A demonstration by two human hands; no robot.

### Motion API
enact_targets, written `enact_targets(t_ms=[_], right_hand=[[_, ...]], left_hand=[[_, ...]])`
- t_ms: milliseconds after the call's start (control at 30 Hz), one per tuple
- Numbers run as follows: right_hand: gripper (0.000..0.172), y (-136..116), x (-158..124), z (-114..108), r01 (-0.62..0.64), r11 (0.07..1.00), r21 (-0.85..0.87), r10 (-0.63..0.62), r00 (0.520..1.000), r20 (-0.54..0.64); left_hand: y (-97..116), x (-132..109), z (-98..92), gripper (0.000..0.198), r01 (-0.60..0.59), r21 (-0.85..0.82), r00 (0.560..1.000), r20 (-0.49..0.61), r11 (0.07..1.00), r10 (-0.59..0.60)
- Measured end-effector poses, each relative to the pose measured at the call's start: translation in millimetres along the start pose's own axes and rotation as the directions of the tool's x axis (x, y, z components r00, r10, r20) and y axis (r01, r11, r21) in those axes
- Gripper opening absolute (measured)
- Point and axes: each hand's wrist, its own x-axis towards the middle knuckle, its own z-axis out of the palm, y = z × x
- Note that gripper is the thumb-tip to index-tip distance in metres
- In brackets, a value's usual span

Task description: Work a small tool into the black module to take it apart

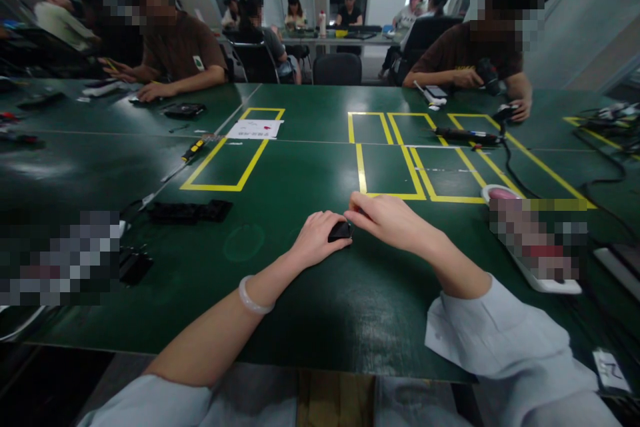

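On the green table in front of me lies a small black block-like part (340, 231), whose exact kind I cannot make out. My left hand (320, 237) is closed around it, fingers over the far side and thumb along the near side. Just right of it, my right hand (383, 219) is closed in a pinch at the part's far right end. Whatever the right fingertips hold, if anything, is hidden or too small to see.
Left of my hands lie a long black part (190, 211) and a yellow-black screwdriver (194, 149). A white tray (555, 285) stands right, and a black cabled tool (467, 136) lies farther back. Two people in brown shirts work across the table (320, 327), which bears yellow tape outlines.
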Motion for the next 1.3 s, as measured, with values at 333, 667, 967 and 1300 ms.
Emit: enact_targets(t_ms=[333,667,967,1300], right_hand=[[0.019,3.0,-0.1,-0.1,0.040,0.999,-0.033,-0.040,0.999,-0.007],[0.025,2.4,-2.6,-3.6,-0.005,0.993,-0.116,0.006,1.000,0.010],[0.016,2.6,-5.2,-3.8,0.010,0.998,-0.060,-0.010,1.000,0.005],[0.022,3.6,-2.8,-1.0,0.010,0.995,-0.095,-0.007,0.999,0.035]], left_hand=[[2.0,1.4,-2.1,0.039,-0.008,-0.003,1.000,0.008,1.000,0.008],[0.2,1.2,0.1,0.039,0.004,-0.016,1.000,0.004,1.000,-0.004],[2.1,1.3,-2.0,0.039,0.006,-0.028,1.000,0.015,1.000,-0.005],[1.0,1.1,-0.9,0.040,0.003,-0.008,1.000,0.009,1.000,-0.003]])
